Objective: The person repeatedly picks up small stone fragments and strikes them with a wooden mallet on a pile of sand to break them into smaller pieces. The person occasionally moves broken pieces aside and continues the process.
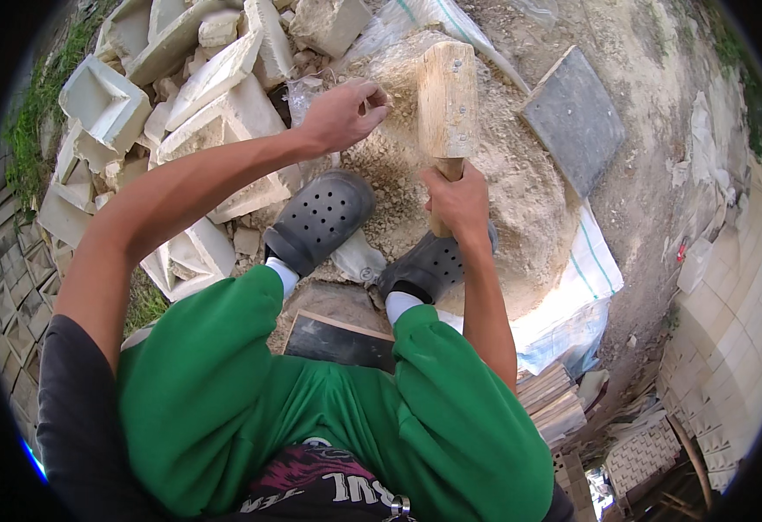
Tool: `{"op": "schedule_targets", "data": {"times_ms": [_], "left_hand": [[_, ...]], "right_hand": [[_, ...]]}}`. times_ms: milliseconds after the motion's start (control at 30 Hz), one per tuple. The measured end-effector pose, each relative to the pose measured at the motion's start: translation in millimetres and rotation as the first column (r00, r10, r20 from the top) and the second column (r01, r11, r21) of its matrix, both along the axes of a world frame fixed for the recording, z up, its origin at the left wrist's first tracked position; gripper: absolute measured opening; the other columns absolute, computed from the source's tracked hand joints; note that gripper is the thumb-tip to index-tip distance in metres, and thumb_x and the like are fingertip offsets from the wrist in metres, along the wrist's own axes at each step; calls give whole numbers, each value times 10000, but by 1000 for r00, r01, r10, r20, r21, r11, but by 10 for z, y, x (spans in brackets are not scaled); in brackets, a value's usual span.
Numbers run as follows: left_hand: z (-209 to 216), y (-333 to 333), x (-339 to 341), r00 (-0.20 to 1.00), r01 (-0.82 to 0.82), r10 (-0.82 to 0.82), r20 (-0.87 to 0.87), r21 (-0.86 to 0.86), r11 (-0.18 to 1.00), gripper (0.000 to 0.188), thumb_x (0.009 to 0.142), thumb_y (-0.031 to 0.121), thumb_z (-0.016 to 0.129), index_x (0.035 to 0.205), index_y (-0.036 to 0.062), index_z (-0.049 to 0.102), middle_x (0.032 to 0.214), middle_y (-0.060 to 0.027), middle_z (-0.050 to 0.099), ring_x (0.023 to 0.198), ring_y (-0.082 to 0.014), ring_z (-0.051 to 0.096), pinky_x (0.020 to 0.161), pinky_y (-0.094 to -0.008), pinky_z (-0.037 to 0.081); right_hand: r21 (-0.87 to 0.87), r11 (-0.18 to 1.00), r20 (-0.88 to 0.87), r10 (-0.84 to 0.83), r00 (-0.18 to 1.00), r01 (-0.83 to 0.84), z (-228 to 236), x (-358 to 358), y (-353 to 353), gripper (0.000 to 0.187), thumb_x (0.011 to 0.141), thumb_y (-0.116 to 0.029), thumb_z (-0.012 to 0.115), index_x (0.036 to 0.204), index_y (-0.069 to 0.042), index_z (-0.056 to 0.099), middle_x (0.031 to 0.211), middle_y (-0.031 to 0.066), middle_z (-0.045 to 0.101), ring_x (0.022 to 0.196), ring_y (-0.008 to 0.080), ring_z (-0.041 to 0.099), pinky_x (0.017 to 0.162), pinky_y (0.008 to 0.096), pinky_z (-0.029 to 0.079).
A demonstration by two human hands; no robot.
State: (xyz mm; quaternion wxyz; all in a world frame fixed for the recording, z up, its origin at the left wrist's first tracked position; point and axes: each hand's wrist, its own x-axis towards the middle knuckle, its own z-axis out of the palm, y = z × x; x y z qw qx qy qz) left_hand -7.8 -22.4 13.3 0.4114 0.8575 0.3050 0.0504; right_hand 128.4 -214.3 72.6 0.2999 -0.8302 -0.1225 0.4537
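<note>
My right hand [459, 202] is wrapped round the handle of a wooden mallet [448, 100]. The mallet's block-shaped head is held up over a heap of pale crumbled rubble [520, 209]. To the left, my left hand [344, 115] hovers above the heap's edge with its fingers curled and their tips close together. Nothing shows in it. Beside that hand, broken off-white cast pieces [229, 130] are piled up. My feet, in grey perforated clogs [324, 217], rest at the near side of the rubble.
A dark square slab [575, 122] lies right of the heap. White sheeting [585, 261] spreads under the rubble. A dark board [337, 339] sits between my legs. Stacked pale tiles [729, 296] stand far right, and patterned blocks [16, 304] line the left edge.
</note>
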Motion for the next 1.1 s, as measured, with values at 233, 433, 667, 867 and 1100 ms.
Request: {"op": "schedule_targets", "data": {"times_ms": [233,433,667,867,1100], "left_hand": [[48,15,312,999,9,-5,40,-101,995,276,912,291,716,1062,65,667,899,-90,694,791,-227,661,727,-372,523],[2,42,311,999,-21,23,34,-77,997,326,885,276,751,1103,60,644,942,-92,696,815,-221,670,752,-366,534],[-33,94,226,1000,24,-24,-18,-7,1000,264,882,261,722,1033,53,663,919,-111,691,838,-267,678,757,-398,538],[-16,44,182,1000,7,-8,-15,-24,1000,254,884,279,731,964,43,679,938,-94,713,782,-233,672,729,-376,536],[5,67,42,999,-17,13,-50,-73,997,246,889,282,704,1032,83,721,967,-82,737,817,-253,695,749,-387,547]], "right_hand": [[17,997,18,-79,997,79,180,150,-79,389,813,-264,749,1009,60,660,749,127,696,571,197,691,562,335,544],[65,997,76,-57,996,52,323,151,-30,266,853,-226,753,898,18,657,655,63,635,524,147,625,499,304,493],[247,967,164,14,986,-55,362,14,-69,285,836,-234,769,909,33,701,763,150,706,659,221,705,598,344,527],[186,978,168,66,984,-98,-107,-224,-139,279,838,-213,740,986,22,715,814,168,735,738,255,730,660,379,546],[176,970,287,111,951,-166,293,-157,-4,310,807,-215,759,1014,8,703,872,191,740,760,316,726,686,405,558]]}}
